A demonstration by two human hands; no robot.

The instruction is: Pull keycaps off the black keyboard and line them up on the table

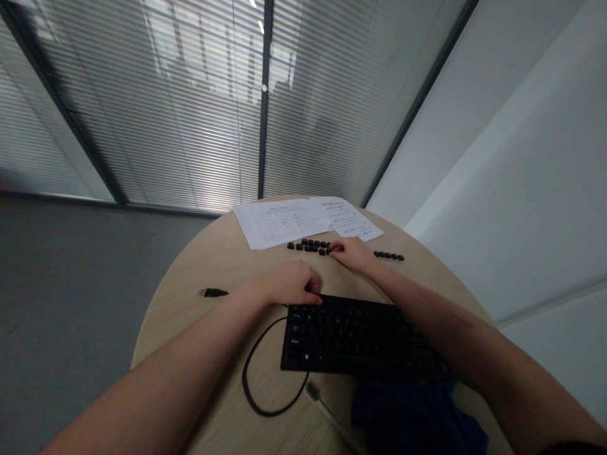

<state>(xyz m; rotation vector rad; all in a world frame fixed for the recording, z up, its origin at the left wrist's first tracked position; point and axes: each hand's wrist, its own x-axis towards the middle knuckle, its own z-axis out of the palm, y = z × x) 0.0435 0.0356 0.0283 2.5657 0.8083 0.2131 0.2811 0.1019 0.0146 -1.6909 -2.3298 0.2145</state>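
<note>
A black keyboard [351, 335] lies on the round wooden table, its far right part hidden under my right forearm. At its top left corner rests my left hand [296, 283], fingers curled and thumb against the edge. Beyond the keyboard, loose black keycaps [310, 248] stand in short rows. My right hand [353, 254] reaches into these rows, its thumb and fingertips closed around a keycap there; the fingers partly hide it. More keycaps [389, 255] sit to the right of that wrist.
Printed paper sheets [284, 221] lie at the table's far side. The keyboard's cable [245, 373] loops on the left, with a USB plug [213, 292] near my left wrist. A brush [327, 411] and dark blue cloth [412, 414] lie in front. Behind are glass panels with blinds [199, 126].
</note>
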